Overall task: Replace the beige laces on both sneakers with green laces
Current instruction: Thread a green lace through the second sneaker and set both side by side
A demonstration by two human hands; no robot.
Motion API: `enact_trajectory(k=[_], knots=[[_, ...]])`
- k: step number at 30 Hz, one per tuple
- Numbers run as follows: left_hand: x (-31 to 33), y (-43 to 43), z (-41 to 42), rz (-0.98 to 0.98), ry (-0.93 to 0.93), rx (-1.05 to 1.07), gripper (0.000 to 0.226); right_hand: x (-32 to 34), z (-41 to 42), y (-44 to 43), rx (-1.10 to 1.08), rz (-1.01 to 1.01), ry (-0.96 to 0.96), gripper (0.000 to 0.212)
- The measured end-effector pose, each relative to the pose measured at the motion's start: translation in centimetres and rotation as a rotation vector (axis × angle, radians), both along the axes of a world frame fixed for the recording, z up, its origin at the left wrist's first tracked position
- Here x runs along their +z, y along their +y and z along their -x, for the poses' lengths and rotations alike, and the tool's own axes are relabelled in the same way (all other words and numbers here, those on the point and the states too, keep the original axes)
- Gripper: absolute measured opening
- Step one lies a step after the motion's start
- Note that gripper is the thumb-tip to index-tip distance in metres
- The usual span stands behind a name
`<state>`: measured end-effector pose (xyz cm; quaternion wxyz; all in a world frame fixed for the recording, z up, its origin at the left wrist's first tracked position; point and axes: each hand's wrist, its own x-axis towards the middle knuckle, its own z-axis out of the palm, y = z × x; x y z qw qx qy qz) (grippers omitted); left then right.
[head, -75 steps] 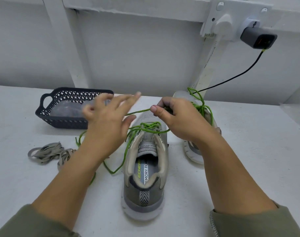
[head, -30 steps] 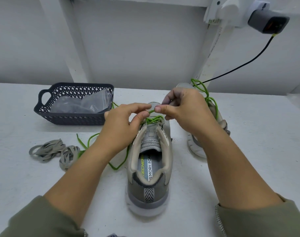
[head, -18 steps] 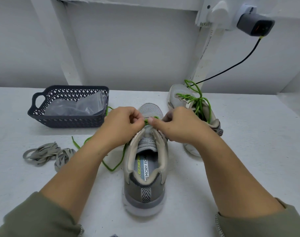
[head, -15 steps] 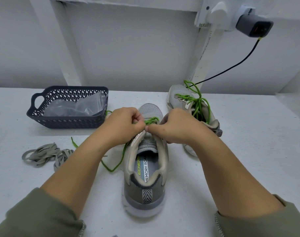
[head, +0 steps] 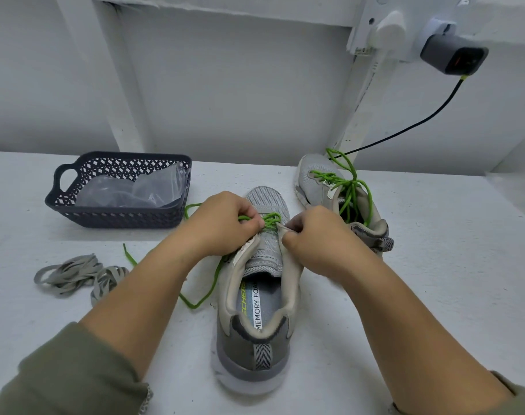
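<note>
White tabletop (head: 435,265): my left hand (head: 225,223) pinches green lace (head: 271,218); right hand (head: 315,238), just beside, pinches sneaker (head: 255,339) eyelet edge; lace ends hidden.

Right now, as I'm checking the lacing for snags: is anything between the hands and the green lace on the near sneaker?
Nothing visible. The left hand pinches the green lace over the near sneaker, and the right hand pinches its eyelet edge.

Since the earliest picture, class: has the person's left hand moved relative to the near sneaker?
Yes. The left hand has come in rightward onto the near sneaker, pinching its green lace.
</note>
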<state>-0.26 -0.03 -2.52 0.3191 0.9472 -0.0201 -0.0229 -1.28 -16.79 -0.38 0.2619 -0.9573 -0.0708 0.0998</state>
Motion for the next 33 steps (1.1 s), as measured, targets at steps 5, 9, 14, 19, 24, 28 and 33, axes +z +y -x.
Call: enact_trajectory(k=[5, 9, 14, 19, 24, 28, 33], knots=[[-0.2, 0.0, 0.0, 0.099, 0.017, 0.022, 0.014, -0.2, -0.1, -0.1, -0.015, -0.030, 0.003, 0.024], [-0.2, -0.2, -0.1, 0.087, 0.029, 0.019, 0.013, -0.2, -0.2, 0.0, -0.014, -0.011, 0.002, 0.024], [-0.1, -0.3, 0.0, 0.118, 0.058, 0.003, 0.014, 0.0, -0.4, 0.5, -0.041, 0.025, 0.023, 0.024], [0.0, -0.3, 0.1, 0.164, 0.069, 0.004, 0.012, -0.2, -0.6, 0.8, -0.050, 0.038, 0.025, 0.026], [0.0, -0.4, 0.1, 0.070, 0.004, 0.045, 0.011, -0.3, -0.3, 0.0, -0.005, -0.044, 0.035, 0.022], [-0.4, -1.1, 0.2, 0.067, 0.010, 0.076, 0.015, -0.5, -0.4, -0.4, 0.005, -0.079, 0.061, 0.026], [-0.6, -0.7, 0.0, 0.015, 0.019, 0.012, 0.018, -0.6, -0.8, 0.0, -0.185, -0.562, 0.267, 0.040]])
